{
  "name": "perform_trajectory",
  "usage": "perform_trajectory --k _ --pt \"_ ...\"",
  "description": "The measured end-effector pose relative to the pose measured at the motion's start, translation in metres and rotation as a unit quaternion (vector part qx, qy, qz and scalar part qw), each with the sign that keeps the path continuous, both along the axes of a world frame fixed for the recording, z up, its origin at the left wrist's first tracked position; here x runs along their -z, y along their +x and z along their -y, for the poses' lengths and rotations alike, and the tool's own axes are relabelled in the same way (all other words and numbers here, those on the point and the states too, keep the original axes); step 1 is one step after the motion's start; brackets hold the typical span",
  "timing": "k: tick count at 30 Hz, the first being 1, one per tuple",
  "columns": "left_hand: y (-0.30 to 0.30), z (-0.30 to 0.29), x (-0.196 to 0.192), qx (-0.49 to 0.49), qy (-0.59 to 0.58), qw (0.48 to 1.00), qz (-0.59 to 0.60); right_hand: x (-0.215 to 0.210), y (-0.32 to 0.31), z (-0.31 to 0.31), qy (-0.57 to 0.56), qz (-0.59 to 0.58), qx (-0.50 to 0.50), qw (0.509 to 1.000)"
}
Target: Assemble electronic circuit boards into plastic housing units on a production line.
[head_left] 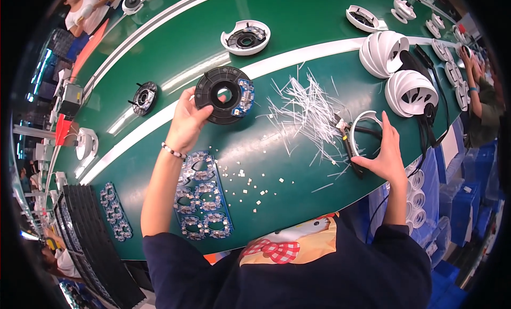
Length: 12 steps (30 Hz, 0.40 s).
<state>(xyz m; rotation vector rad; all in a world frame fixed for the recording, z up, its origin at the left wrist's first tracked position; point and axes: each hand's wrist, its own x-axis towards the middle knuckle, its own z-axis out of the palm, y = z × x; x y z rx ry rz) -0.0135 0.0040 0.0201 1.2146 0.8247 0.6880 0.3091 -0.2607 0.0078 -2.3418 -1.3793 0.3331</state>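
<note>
My left hand (184, 120) grips a round black plastic plate (209, 86) by its lower left edge, raised over the bench. A curved blue circuit board (245, 97) sits on the plate's right side, and there is a hole in its middle. In my right hand (388, 153) is a thin white plastic ring (356, 129), held between the thumb and fingers. Against the ring's left side lies a pair of cutters (347, 145) with dark and yellow handles. A heap of thin white strips (308, 104) spreads between my hands.
Blue circuit board panels (205, 196) and small white bits lie near my left forearm. Round white housings (246, 38) and a black plate (143, 98) sit on the green belt. White spiral shells (410, 93) stand at right beside black cables. Stacked black trays (88, 240) are at left.
</note>
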Motion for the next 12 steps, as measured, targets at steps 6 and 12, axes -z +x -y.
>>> perform_trajectory --k 6,12 --pt "0.017 0.031 -0.008 0.001 0.013 0.998 0.069 -0.025 -0.003 -0.019 0.166 0.049 -0.095 0.980" --pt "0.045 0.071 0.005 0.024 0.033 0.990 0.138 -0.032 -0.081 -0.099 0.296 -0.221 -0.249 0.895"
